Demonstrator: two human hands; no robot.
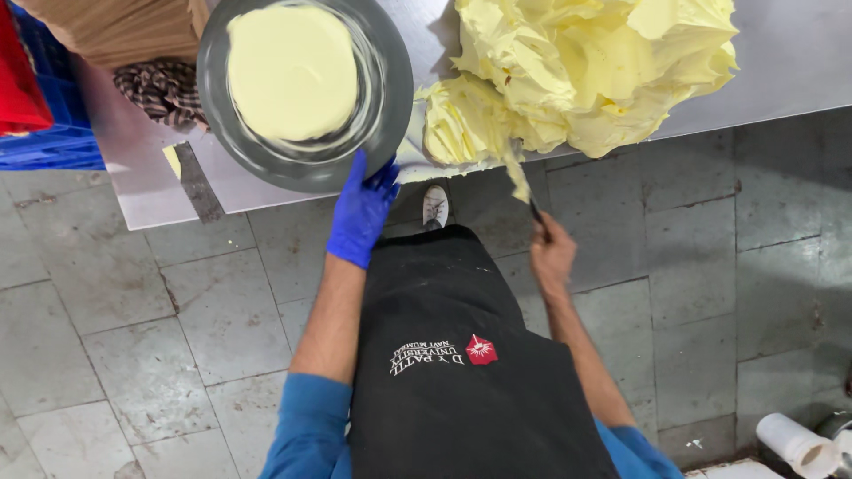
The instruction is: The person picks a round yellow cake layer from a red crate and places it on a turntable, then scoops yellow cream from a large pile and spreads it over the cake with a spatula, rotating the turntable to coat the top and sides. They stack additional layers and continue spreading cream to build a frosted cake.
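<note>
1. My left hand (362, 211), in a blue glove, grips the near rim of the round grey metal plate (390, 106), fingers curled on its edge.
2. A smooth pale-yellow disc of butter (291, 71) fills the plate's middle.
3. My bare right hand (552, 253) is closed around a butter-smeared knife (518, 177), right of the plate.
4. The blade touches the big heap of pale-yellow butter (586, 71) on the steel table (790, 53), right of the plate.

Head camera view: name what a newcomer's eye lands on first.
The big pale-yellow butter-like mound piled on the steel table at upper right. Next, the round metal pan filled with the same yellow mass, gripped at its near rim by the blue-gloved left hand; the bare right hand holds a smeared knife.
</note>
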